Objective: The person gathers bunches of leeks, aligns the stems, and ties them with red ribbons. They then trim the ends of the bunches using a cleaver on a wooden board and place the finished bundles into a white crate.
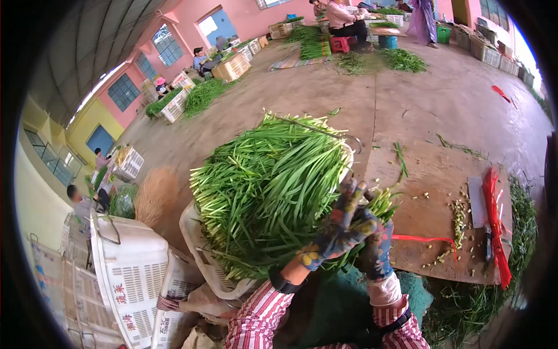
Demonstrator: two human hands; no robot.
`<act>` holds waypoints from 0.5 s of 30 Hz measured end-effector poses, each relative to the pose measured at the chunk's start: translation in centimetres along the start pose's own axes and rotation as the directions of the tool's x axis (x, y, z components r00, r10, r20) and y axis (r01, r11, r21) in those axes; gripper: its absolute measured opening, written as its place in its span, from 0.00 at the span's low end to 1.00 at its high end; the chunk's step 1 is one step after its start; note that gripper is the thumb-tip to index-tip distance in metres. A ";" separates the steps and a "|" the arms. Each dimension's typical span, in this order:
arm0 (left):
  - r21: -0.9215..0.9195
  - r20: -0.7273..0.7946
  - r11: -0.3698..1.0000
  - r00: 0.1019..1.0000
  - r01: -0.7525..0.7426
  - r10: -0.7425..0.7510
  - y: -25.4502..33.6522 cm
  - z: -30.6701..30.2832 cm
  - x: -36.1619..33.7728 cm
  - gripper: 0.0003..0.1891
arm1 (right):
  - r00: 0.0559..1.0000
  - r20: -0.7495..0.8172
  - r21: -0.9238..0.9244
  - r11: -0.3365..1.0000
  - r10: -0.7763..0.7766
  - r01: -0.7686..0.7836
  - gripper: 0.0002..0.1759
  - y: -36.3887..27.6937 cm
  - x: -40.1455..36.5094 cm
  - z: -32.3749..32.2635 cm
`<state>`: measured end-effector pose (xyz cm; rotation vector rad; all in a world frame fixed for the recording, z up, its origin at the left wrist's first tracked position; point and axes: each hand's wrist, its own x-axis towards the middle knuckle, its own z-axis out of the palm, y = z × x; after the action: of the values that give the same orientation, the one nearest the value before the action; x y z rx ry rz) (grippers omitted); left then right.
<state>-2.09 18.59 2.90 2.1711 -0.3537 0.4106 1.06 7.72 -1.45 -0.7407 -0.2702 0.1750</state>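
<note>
My left hand [340, 230], in a patterned glove, is closed around a bunch of long green chives [381, 205] just above a big heap of chives [267, 180] piled in a white crate [200, 250]. My right hand [376, 247], also gloved, grips the same bunch from below, close against the left hand. A red strip [421, 238] trails from the hands across the wooden board [433, 209].
A cleaver [478, 203] and a bundle of red ties [495, 224] lie on the board's right side with cut stem bits. Stacked white crates [131, 273] stand at lower left. People sit among chive piles and crates across the concrete floor [325, 93].
</note>
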 end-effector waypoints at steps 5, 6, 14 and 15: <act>-0.205 0.017 0.944 0.966 0.257 -0.259 0.0 -3.5 -3.1 0.36 | 0.969 0.110 -0.163 0.958 -0.219 0.235 0.36 -7.4 2.6 -2.2; -0.291 0.027 0.914 0.957 0.283 -0.288 -1.1 -3.8 -4.5 0.34 | 0.970 0.108 -0.272 0.932 -0.219 0.240 0.42 -10.2 3.1 -2.6; -0.104 -0.181 0.982 0.968 0.155 -0.173 -7.4 -5.6 -14.7 0.24 | 0.563 0.311 -0.141 0.549 -0.765 0.824 0.26 -32.5 9.5 -10.8; -0.163 -0.206 0.976 0.962 0.148 -0.180 -6.4 -5.2 -15.3 0.23 | 0.574 0.079 -0.184 0.554 -0.815 0.812 0.25 -33.9 7.9 -7.5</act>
<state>-14.25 28.14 -5.03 1.9712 -0.0755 0.5095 12.98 -19.70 17.96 -0.7465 -0.6046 -0.7789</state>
